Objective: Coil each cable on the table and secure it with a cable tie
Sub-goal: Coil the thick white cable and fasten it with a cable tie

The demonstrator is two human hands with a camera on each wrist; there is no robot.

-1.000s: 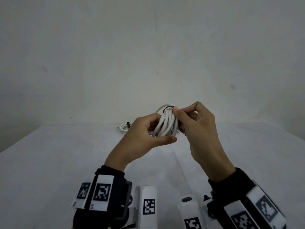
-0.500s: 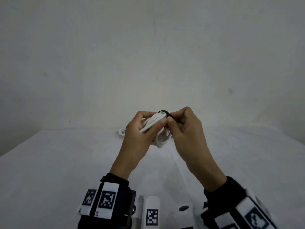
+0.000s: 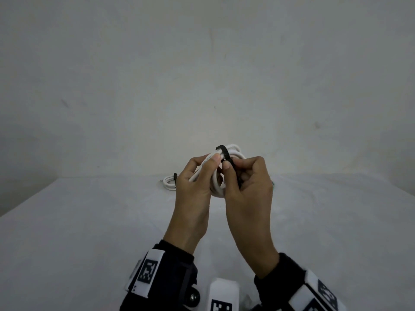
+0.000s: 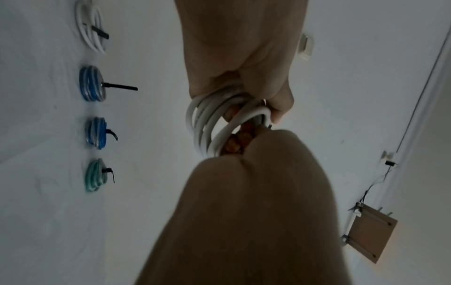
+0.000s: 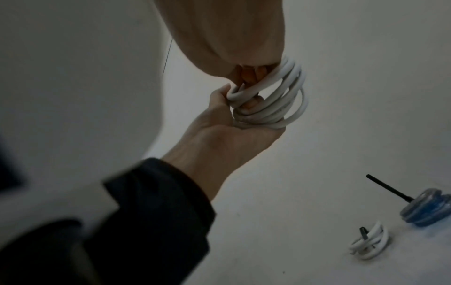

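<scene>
Above the table, my left hand (image 3: 207,163) grips a white coiled cable (image 3: 234,151), its fingers curled round the bundled loops (image 5: 280,100). A black cable tie (image 3: 221,148) arches over the top of the coil. The tie's tail is pinched between the thumb and forefinger of my right hand (image 3: 231,166), close against the coil. In the left wrist view the white loops (image 4: 205,119) sit between both hands, and the tie is mostly hidden there.
Tied coils lie in a row on the white table (image 3: 89,221): a white one (image 4: 90,32), two blue ones (image 4: 92,84) (image 4: 96,133) and a teal one (image 4: 95,175), each with a black tie tail. The white coil (image 3: 169,182) lies just left of my hands. A wall stands behind the table.
The hands have drawn closer and turned the coil. The black tie now shows arched over the coil's top, with my right fingers moved onto its tail.
</scene>
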